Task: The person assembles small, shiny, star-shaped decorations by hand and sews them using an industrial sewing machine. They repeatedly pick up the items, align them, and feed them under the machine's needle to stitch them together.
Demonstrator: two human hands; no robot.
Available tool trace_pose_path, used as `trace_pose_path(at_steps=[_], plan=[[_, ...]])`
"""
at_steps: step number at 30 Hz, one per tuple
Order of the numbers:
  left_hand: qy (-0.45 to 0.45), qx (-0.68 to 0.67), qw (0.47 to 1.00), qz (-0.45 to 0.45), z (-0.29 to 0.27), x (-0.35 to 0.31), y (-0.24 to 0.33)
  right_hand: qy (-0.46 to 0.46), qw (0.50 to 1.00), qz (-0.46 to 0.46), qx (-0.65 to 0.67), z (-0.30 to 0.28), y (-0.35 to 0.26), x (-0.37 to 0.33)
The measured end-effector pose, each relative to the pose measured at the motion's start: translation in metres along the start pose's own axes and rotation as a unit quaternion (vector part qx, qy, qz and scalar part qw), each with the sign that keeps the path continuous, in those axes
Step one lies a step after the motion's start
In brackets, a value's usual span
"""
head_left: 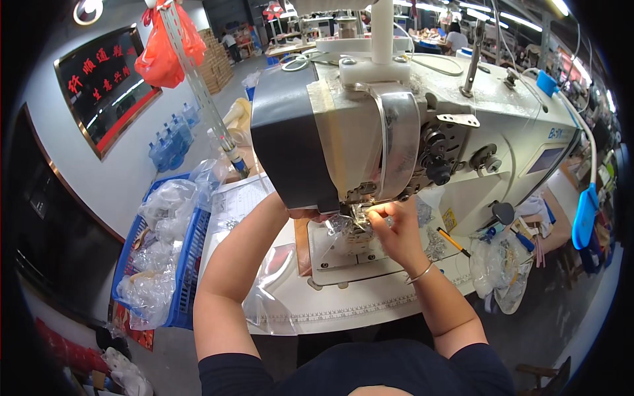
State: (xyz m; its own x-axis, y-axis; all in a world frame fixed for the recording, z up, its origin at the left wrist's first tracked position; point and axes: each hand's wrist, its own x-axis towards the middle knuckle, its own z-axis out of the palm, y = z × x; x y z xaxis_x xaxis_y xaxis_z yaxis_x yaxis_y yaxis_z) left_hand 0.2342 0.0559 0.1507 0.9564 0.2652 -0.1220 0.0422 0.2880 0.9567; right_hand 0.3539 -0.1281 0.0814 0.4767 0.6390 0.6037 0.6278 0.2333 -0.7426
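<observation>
A large white and dark grey industrial sewing machine (284,125) stands right in front of me. My right hand (396,231) is at its needle area, thumb and forefinger pinched together beside the metal presser foot (360,216). Whatever lies between those fingertips is too small to make out. On the other side of the needle, my left hand (305,214) reaches in under the machine head, which hides most of its fingers. A crumpled bit of clear plastic (338,226) shows between the two hands. Below the left hand, a brown piece (302,247) lies along the needle plate's edge.
A blue basket (187,284) full of clear plastic bags stands left of the table. Clear plastic sheeting (267,300) lies by my left forearm, over a ruler strip (356,310) along the front edge. At right are an orange-and-black pen (453,241) and a plastic bag (489,264).
</observation>
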Motion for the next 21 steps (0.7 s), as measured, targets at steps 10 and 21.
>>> trace_pose_path(at_steps=[10, 21], plan=[[0.008, 0.006, 1.0, 0.024, 0.0, 0.001, 0.002, 0.019, 0.998, -0.037, -0.057, 0.0, -0.002, 0.001], [0.023, 0.012, 1.0, 0.011, 0.004, -0.001, 0.006, 0.038, 0.992, -0.061, -0.102, 0.003, -0.004, 0.005]])
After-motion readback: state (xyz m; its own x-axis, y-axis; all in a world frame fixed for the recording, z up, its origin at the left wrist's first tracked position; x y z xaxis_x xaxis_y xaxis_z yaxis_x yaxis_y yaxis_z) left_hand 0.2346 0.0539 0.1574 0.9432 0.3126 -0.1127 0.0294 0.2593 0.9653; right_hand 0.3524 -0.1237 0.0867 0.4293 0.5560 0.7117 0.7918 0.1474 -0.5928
